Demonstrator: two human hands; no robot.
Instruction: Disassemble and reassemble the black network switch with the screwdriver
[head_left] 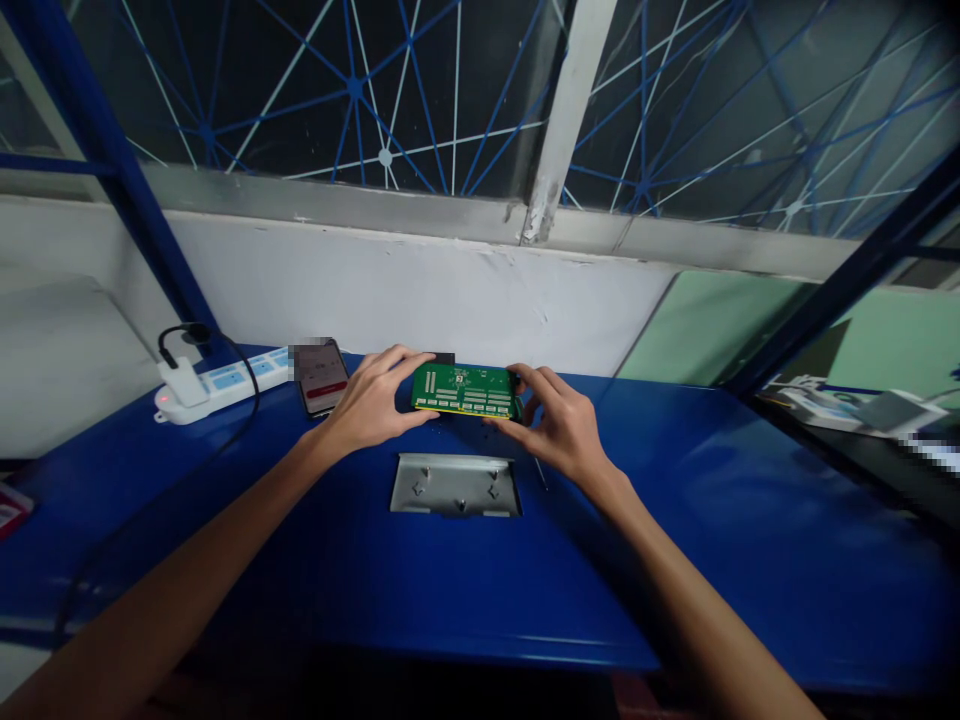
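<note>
Green circuit board [465, 388], deep blue surface [352, 570]
Pale rows and a yellow lower edge mark the board at centre; below, a silver-grey metal plate [454, 485]; left, a white power strip [229, 397] with light-blue sections; top, dark windows [427, 90] crisscrossed by blue and pale lines.

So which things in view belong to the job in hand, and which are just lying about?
Likely part of the job:
- green circuit board, held between the left hand and right hand
- metal plate, on the blue table nearer the person

Seemingly just lying about:
- phone, near the left hand
- power strip, with a plug in it
</note>
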